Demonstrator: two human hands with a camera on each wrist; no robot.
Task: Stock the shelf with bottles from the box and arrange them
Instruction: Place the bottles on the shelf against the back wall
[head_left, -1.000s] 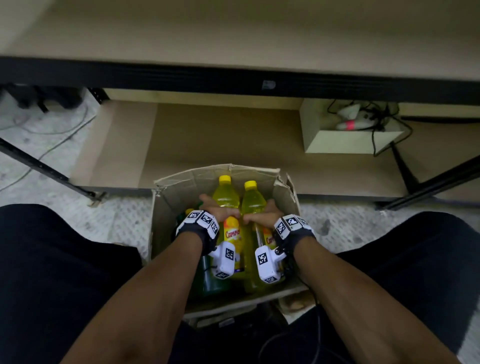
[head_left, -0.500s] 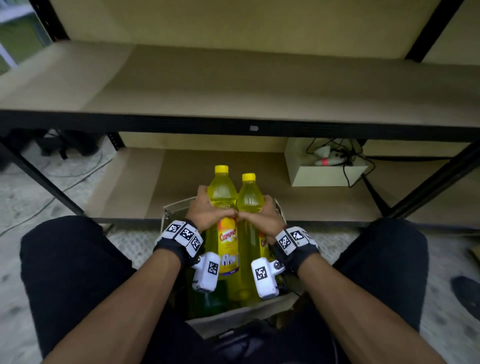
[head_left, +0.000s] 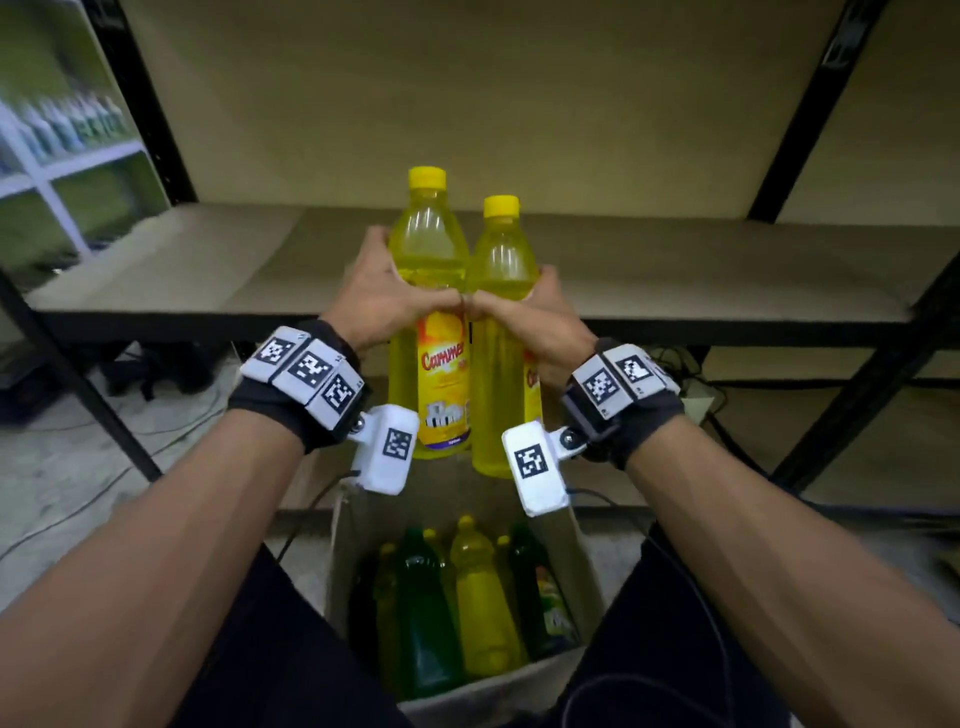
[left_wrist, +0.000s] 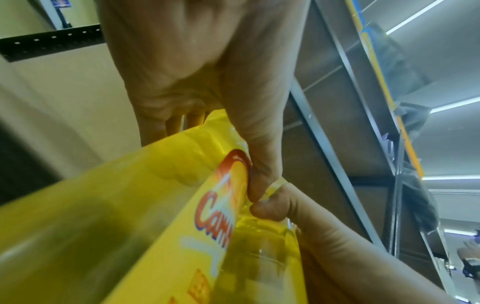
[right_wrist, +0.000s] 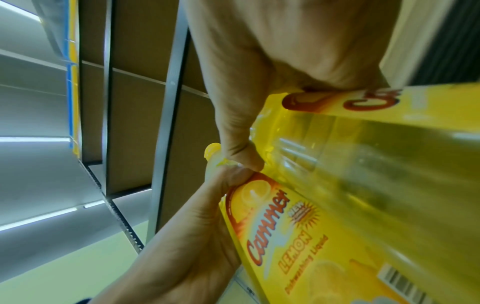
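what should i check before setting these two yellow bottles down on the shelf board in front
1. Left hand grips the left yellow plastic bottle with the printed label: ok, fingers wrap its body.
2. Right hand grips the right yellow plastic bottle: ok.
3. Both bottles upright, yellow caps on: ok.
4. Bottles lifted free of the open cardboard box below: ok, bases hang above it.
5. Landing spot on the brown shelf board: ok, bare behind the bottles.
6. Bases high enough to pass the board's dark front edge: cannot tell from this angle; they look lower.
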